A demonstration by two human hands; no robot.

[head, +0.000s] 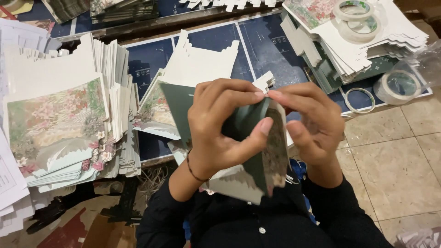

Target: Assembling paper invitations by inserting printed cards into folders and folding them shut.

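My left hand [220,126] and my right hand [310,124] both grip a folded card box blank [271,158], dark green inside with a floral print outside. The fingers of both hands pinch its top edge close to my chest. Just behind my hands, another flat blank [193,73] with white notched flaps lies on the dark blue work surface [266,46].
A tall stack of floral printed blanks [59,124] stands at the left. Another pile of white and green blanks [358,50] sits at the back right with tape rolls [356,16] on it. More tape rolls [397,86] lie at the right by the tiled floor [395,160].
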